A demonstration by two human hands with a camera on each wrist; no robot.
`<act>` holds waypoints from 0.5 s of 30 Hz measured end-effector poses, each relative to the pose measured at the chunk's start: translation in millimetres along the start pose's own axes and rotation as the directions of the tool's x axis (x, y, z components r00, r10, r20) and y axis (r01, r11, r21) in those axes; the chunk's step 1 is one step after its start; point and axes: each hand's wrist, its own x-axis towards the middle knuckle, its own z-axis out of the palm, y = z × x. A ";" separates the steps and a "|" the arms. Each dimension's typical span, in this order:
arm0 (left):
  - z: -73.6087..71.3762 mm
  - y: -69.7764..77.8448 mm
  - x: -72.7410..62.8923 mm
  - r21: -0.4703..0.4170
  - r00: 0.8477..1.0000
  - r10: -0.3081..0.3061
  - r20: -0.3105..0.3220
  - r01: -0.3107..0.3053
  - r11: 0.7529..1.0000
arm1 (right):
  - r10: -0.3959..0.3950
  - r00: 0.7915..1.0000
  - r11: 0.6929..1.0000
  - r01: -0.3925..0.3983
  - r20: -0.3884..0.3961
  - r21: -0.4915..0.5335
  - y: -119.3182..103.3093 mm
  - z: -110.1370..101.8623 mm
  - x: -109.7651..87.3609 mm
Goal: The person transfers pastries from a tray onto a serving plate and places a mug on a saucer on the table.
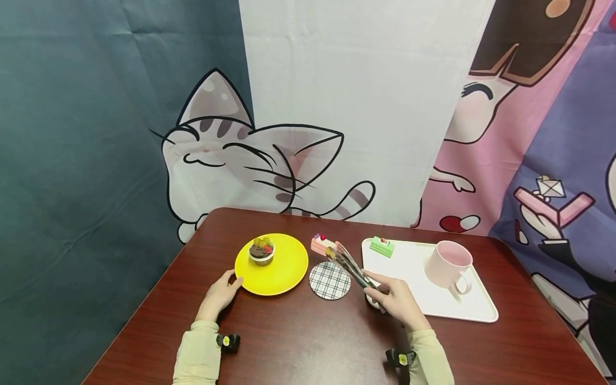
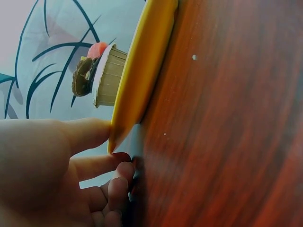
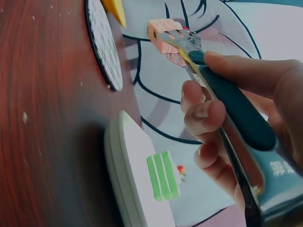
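My left hand (image 1: 220,295) pinches the near left rim of a round yellow plate (image 1: 284,272), thumb above and fingers below. On that plate sits a chocolate cupcake (image 1: 262,253) with fruit on top, also in the left wrist view. My right hand (image 1: 398,300) holds metal tongs with dark green handles (image 3: 241,111), pointing forward and left. At their tips is a pink cake slice (image 1: 322,245) with a red berry on top. In the right wrist view the metal tips overlap this slice (image 3: 163,35).
A round checked coaster (image 1: 330,280) lies between the plate and the tongs. At the right a white tray (image 1: 409,297) bears a green cake slice (image 1: 382,246) and a pink mug (image 1: 445,264). A printed cloth (image 1: 308,80) hangs behind the brown table (image 1: 298,337).
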 end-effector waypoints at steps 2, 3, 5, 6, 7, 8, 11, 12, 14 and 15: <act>-0.1 -0.4 -0.2 0.002 1.000 0.001 -0.001 -0.001 1.000 | -0.017 1.000 1.000 0.017 0.004 -0.002 -2.4 3.8 0.4; -0.3 -0.5 -0.4 0.003 1.000 0.001 0.000 -0.001 1.000 | -0.035 0.999 0.999 0.035 0.002 -0.006 -3.3 5.9 0.9; -0.1 -1.3 0.0 0.000 1.000 0.001 0.002 -0.001 1.000 | -0.093 0.996 0.995 0.093 0.003 -0.027 -4.6 10.5 1.9; 0.0 -1.6 0.1 0.000 1.000 0.002 0.003 -0.002 1.000 | -0.135 0.991 0.990 0.135 -0.002 -0.046 -4.9 13.2 2.7; 0.1 -1.9 0.2 -0.003 1.000 0.002 0.004 -0.002 1.000 | -0.178 0.984 0.982 0.177 -0.009 -0.069 -5.2 15.9 3.5; 0.2 -1.8 0.1 -0.004 1.000 0.002 0.003 -0.002 1.000 | -0.219 0.976 0.971 0.217 -0.018 -0.098 -5.3 18.8 4.2; 0.8 -2.5 0.7 -0.006 1.000 0.001 0.004 -0.001 1.000 | -0.321 0.946 0.931 0.306 -0.043 -0.199 -5.5 28.9 5.7; 0.9 -2.6 0.8 -0.006 1.000 0.000 0.004 0.000 1.000 | -0.343 0.938 0.917 0.322 -0.054 -0.235 -6.0 32.6 5.8; 1.1 -2.9 1.5 -0.003 1.000 -0.002 0.002 0.002 1.000 | -0.366 0.928 0.899 0.336 -0.061 -0.282 -7.3 40.3 5.5; 1.1 -2.8 1.6 -0.002 1.000 -0.002 0.002 0.002 1.000 | -0.374 0.926 0.892 0.340 -0.061 -0.299 -7.9 44.4 5.3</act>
